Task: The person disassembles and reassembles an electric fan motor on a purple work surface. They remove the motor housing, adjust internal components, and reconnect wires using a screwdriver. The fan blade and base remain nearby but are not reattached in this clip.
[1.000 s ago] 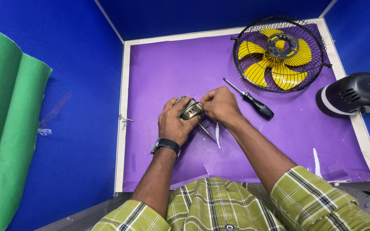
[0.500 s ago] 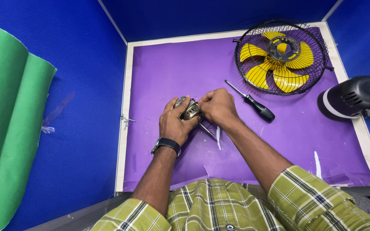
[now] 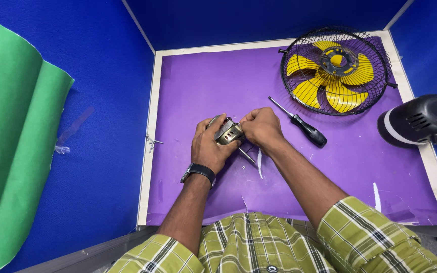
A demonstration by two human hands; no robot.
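My left hand [image 3: 209,146] cupped the small metal motor [image 3: 228,133] just above the purple surface [image 3: 203,81], fingers wrapped round it, while my right hand [image 3: 262,127] pinched its end (shaft pointing down toward me). The screwdriver [image 3: 299,123] lay just right, near the caged yellow fan [image 3: 336,70].

Screwdriver [image 3: 299,125] beside hands — mat [image 3: 203,81] open.

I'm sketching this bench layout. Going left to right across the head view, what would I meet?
Green sheet → small screws at the mat's edge → left hand → small metal motor held in both hands → right hand → black-handled screwdriver → yellow-bladed fan in its black cage → dark motor housing.
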